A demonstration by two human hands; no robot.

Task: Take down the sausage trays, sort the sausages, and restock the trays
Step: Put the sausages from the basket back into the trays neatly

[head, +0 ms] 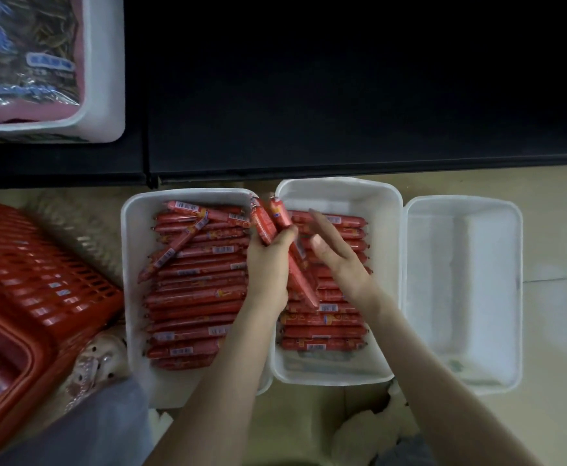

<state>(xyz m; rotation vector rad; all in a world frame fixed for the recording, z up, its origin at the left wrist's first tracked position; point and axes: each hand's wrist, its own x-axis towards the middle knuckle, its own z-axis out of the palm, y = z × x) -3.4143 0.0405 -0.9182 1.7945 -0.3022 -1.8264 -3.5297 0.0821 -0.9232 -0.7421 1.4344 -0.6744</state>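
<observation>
Three white trays lie side by side on the floor. The left tray is packed with red wrapped sausages, a few lying askew on top. Rows of sausages fill much of the middle tray. The right tray holds no sausages. My left hand grips a bunch of sausages over the seam between the left and middle trays. My right hand hovers over the middle tray with straight fingers, holding nothing.
A red plastic basket with more sausages stands at the left. A dark shelf runs along the top, with a white tray of packaged goods on it at the upper left. My knees are at the bottom edge.
</observation>
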